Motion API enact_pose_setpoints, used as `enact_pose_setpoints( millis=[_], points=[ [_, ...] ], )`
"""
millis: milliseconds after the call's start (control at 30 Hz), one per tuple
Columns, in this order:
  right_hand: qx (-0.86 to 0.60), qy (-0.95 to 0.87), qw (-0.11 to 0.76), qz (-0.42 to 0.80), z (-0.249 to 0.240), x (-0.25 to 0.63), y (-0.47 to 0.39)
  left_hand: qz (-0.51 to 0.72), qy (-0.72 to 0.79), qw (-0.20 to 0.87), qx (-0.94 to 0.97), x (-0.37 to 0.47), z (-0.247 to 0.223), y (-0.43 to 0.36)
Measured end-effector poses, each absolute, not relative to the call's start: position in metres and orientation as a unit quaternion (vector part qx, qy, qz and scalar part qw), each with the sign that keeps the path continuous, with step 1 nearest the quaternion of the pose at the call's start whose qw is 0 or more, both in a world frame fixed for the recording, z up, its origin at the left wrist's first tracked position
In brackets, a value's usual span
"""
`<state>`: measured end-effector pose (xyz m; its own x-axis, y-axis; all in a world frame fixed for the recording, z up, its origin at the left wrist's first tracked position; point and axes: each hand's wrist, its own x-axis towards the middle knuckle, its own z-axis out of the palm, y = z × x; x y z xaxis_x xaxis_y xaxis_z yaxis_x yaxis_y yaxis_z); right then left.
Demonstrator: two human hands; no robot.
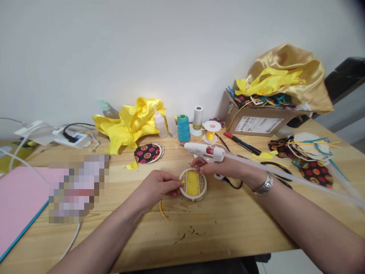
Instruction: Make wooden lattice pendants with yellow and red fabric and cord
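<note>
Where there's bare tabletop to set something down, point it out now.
Bare tabletop lies between the left forearm and right forearm, with dark specks; another patch separates the left hand from the blurred object. The back, from yellow cloth to cardboard box, is crowded.

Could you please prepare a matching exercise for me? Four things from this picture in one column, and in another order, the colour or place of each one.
1. Glue gun
2. Thread cone
3. Round frame
4. Marker

A. Black, with a red cap
B. Touched by the left hand
C. In the right hand
D. Blue

Pairs: 1-C, 2-D, 3-B, 4-A
</note>
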<state>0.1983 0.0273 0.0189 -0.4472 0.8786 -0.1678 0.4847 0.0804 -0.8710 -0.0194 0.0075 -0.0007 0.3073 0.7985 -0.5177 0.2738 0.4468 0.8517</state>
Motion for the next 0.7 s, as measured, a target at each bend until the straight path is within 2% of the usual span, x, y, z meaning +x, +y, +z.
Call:
enact_pose_setpoints(
  millis=[200, 400, 700],
  points=[
    [-0.483, -0.761, 0.192, 0.388, 0.023, 0.19, 0.028, 0.205, 0.547, 0.649, 0.487, -0.02, -0.001, 0.007],
    [-0.428, -0.786, 0.204, 0.396, 0.018, 0.188, 0.028, 0.204, 0.55, 0.648, 0.486, -0.019, 0.0, 0.007],
    [-0.445, -0.771, 0.204, 0.407, 0.007, 0.189, 0.029, 0.208, 0.562, 0.642, 0.478, -0.019, 0.0, 0.006]
  ],
)
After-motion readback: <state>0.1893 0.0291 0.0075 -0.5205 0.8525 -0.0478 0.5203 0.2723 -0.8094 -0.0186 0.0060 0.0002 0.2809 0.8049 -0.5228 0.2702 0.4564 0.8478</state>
